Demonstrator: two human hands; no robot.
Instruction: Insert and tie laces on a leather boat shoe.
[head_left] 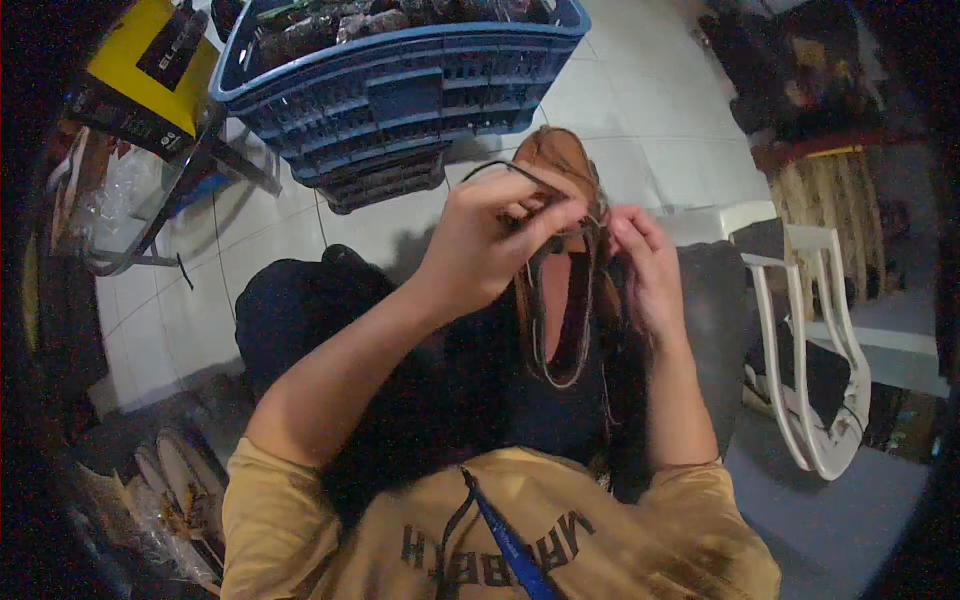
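A brown leather shoe (552, 152) rests over my lap, toe pointing away from me, with its opening and reddish insole (555, 300) facing up. My left hand (505, 230) is closed in a pinch above the shoe's throat, and a dark shoelace (510, 168) loops out from its fingers. At the shoe's right side, by the eyelets, my right hand (645, 262) has its fingers curled together. What those fingertips pinch is too small and blurred to make out. My left hand hides part of the lacing.
A blue plastic crate (400, 95) full of dark wrapped items stands ahead. Left of it are a yellow and black box (140, 85) and a metal frame (195, 160). A white plastic chair (800, 370) lies to the right. Wrapped tan items (180, 480) sit at lower left.
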